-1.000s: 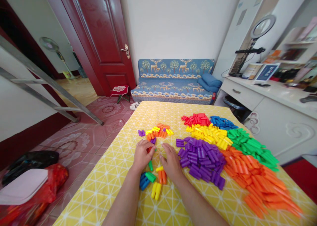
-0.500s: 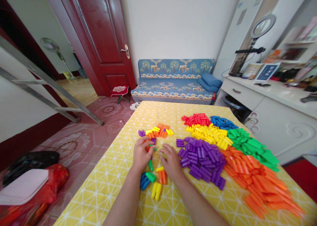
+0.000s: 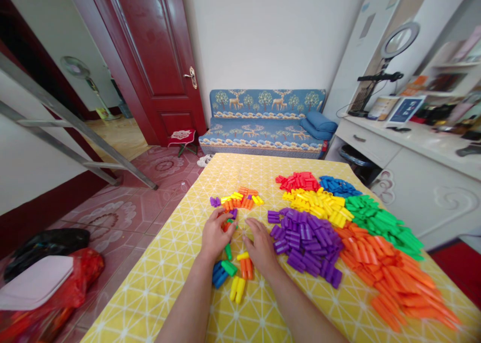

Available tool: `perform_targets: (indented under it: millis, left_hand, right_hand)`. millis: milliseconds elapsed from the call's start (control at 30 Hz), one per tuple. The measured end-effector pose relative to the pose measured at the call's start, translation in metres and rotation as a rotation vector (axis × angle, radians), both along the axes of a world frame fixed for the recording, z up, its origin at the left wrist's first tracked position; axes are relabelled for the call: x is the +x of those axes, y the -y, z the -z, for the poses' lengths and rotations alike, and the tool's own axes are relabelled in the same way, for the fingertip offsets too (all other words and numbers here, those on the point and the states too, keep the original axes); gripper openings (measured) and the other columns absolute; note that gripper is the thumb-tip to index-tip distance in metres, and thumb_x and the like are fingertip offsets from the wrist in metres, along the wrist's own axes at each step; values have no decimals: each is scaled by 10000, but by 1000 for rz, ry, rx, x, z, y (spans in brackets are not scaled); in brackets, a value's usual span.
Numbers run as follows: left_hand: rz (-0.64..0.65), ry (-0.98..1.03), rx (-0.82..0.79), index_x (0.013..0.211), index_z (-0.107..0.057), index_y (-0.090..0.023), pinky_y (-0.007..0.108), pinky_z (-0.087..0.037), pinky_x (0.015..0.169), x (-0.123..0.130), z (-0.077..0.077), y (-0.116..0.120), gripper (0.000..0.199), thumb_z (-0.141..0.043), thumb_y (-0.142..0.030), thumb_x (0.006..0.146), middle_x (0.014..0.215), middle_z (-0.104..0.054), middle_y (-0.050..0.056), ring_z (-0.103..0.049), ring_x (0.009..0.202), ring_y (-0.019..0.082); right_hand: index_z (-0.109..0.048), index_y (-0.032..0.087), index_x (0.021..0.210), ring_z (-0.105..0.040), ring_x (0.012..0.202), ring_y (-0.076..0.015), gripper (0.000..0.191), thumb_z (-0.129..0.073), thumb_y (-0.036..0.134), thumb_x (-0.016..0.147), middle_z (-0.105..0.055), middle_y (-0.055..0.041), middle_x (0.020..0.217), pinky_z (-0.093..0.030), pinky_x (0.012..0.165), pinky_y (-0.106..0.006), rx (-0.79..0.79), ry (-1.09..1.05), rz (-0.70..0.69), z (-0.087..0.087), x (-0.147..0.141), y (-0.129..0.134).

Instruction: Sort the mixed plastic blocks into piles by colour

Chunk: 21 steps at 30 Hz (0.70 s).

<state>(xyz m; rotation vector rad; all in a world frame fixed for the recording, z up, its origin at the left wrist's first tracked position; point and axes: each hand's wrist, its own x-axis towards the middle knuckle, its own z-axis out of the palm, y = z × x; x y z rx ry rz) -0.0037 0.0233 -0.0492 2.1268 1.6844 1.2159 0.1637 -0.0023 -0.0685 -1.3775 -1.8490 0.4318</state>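
My left hand (image 3: 216, 235) rests on the yellow cloth with curled fingers and thumb about a small green plastic piece (image 3: 231, 222); the hand partly hides it and an orange piece (image 3: 226, 226) beside it. Opposite, my right hand (image 3: 260, 243) is low over the cloth with thumb and fingers apart, nothing visible in them. Between the forearms lie joined yellow tubes (image 3: 237, 289), an orange pair (image 3: 247, 268), a blue piece (image 3: 219, 275) and a green piece (image 3: 229, 268). Beyond the left fingertips sits a cluster of orange pieces (image 3: 238, 203), with yellow and purple ones among them.
Sorted heaps cover the table's right side: purple (image 3: 306, 238), yellow (image 3: 317, 203), red (image 3: 298, 181), blue (image 3: 338, 186), green (image 3: 381, 225) and orange (image 3: 394, 273). A patterned sofa (image 3: 263, 127) stands past the far edge, a white cabinet (image 3: 424, 173) at right.
My left thumb has shifted slightly by the green piece. The fingers of my right hand have moved a little; the heaps are unchanged.
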Motion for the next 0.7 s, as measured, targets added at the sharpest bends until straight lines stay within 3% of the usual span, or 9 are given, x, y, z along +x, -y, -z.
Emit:
perform_targets:
  millis: [200, 400, 700]
  left_hand:
    - [35, 68, -15, 964, -723, -219, 416, -487, 980, 0, 1, 0, 200, -629, -266, 794, 1165, -608, 87, -595, 1091, 245]
    - [123, 169, -4, 989, -706, -208, 387, -498, 960, 0, -2, 0, 268, -598, -130, 757, 1109, -652, 74, -622, 1032, 215]
    - [236, 233, -30, 999, -708, -206, 383, -489, 966, 6, -9, 4, 210, -603, -210, 817, 1142, -638, 88, -607, 1061, 214]
  right_hand:
    - [-442, 188, 1390, -430, 1285, -252, 651, -580, 164, 755, -511, -99, 1371, -334, 1103, -443, -8, 80, -45, -4, 0, 3]
    - [-485, 171, 1350, -426, 1292, -253, 597, -591, 180, 763, -520, -107, 1366, -304, 1119, -460, -9, 116, -77, -10, 0, 5]
    - [-517, 210, 1301, -482, 1237, -250, 525, -607, 192, 784, -576, -98, 1296, -308, 1096, -481, -6, 79, -104, -15, 0, 7]
